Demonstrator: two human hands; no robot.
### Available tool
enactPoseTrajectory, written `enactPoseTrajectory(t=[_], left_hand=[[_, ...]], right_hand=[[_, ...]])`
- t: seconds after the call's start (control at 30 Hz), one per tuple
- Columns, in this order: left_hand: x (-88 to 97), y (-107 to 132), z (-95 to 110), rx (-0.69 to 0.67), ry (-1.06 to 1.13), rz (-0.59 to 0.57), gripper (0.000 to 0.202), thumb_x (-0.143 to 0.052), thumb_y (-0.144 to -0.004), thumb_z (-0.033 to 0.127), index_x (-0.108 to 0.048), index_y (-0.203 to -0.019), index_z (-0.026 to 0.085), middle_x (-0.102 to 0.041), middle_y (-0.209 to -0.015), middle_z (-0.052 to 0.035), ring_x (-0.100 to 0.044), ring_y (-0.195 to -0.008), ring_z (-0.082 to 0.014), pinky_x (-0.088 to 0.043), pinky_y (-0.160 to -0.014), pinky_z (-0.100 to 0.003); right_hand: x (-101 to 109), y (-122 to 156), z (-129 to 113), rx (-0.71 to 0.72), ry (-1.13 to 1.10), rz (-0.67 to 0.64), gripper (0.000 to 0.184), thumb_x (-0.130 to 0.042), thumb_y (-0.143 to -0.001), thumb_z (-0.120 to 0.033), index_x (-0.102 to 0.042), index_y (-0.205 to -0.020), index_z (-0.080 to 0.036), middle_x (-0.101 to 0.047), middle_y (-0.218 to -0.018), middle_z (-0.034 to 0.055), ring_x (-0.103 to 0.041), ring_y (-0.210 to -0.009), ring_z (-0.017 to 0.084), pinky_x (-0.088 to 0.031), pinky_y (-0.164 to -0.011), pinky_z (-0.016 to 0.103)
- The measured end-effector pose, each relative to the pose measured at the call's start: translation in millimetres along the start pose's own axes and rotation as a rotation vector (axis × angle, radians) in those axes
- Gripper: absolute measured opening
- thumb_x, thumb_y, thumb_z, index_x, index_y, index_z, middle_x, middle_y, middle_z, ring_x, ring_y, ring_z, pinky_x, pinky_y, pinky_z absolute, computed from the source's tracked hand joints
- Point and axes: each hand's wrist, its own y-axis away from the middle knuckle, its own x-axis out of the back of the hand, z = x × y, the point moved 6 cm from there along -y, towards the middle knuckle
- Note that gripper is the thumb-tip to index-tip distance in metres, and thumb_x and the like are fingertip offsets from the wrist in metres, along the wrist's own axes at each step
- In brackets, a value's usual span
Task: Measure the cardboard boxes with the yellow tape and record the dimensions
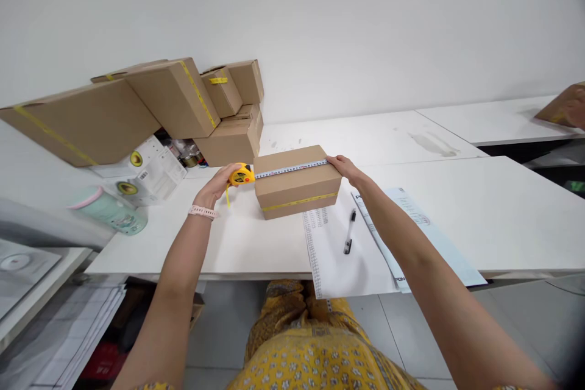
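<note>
Cardboard box point(297, 181) between left hand point(222, 183) and right hand point(343, 166), tape measure point(241, 175) stretched across.

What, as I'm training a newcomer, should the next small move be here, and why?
Likely read the tape where it meets the left edge of the cardboard box. The left hand holds the yellow case there, the right hand pins the tape's end at the right edge, so it spans the top.

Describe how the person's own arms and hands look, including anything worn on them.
The left arm and right arm are bare, with no sleeves in view. The left hand and right hand are ungloved. A pale pink wristband, watch-like, circles the left wrist. No ring can be made out.
</note>
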Motion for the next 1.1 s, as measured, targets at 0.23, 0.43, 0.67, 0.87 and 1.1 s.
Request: enactPoseTrajectory(t=[0.23,0.43,0.67,0.87,1.1], left_hand=[[-0.1,-1,-1,0.033,-0.006,-0.049,0.051,-0.08,-0.065,0.054,-0.073,-0.095,0.015,-0.072,-0.091,-0.008,-0.062,-0.078,-0.0188,-0.047,-0.057,-0.024],[5.1,-13,1,0.031,-0.023,-0.055,0.052,-0.08,-0.066,0.053,-0.074,-0.101,0.015,-0.071,-0.092,-0.0068,-0.062,-0.079,-0.0181,-0.046,-0.057,-0.023],[8.0,-12,-4,0.016,-0.035,-0.059,0.054,-0.079,-0.068,0.056,-0.075,-0.105,0.016,-0.073,-0.1,-0.0088,-0.064,-0.087,-0.0203,-0.049,-0.062,-0.024],[9.7,-9,5,0.001,-0.078,-0.078,0.056,-0.082,-0.066,0.055,-0.075,-0.104,0.015,-0.075,-0.102,-0.01,-0.067,-0.089,-0.0218,-0.05,-0.063,-0.026],[-44.7,78,11,0.028,-0.095,-0.412,0.065,-0.087,-0.074,0.041,-0.067,-0.132,0.019,-0.074,-0.12,-0.0124,-0.071,-0.095,-0.0245,-0.057,-0.076,-0.033]], right_hand=[[-2,0,7,-0.038,-0.039,0.072,0.038,-0.068,-0.084,-0.057,-0.057,-0.085,-0.02,-0.068,-0.096,0.0064,-0.058,-0.082,0.019,-0.043,-0.068,0.03],[-4,-2,9,-0.02,-0.039,0.078,0.038,-0.068,-0.085,-0.056,-0.054,-0.082,-0.021,-0.066,-0.091,0.0051,-0.056,-0.08,0.017,-0.041,-0.063,0.028],[-4,-1,7,0.014,-0.018,0.111,0.038,-0.067,-0.087,-0.053,-0.051,-0.075,-0.022,-0.061,-0.081,0.0017,-0.051,-0.073,0.015,-0.038,-0.061,0.028],[1,-3,-8,0.07,0.244,0.213,0.034,-0.065,-0.089,-0.042,-0.047,-0.066,-0.024,-0.056,-0.068,0.0008,-0.047,-0.066,0.016,-0.034,-0.062,0.031],[14,-2,-50,0.296,0.001,0.191,0.023,-0.059,-0.092,-0.041,-0.055,-0.079,-0.022,-0.058,-0.08,0.0001,-0.047,-0.073,0.015,-0.04,-0.07,0.029]])
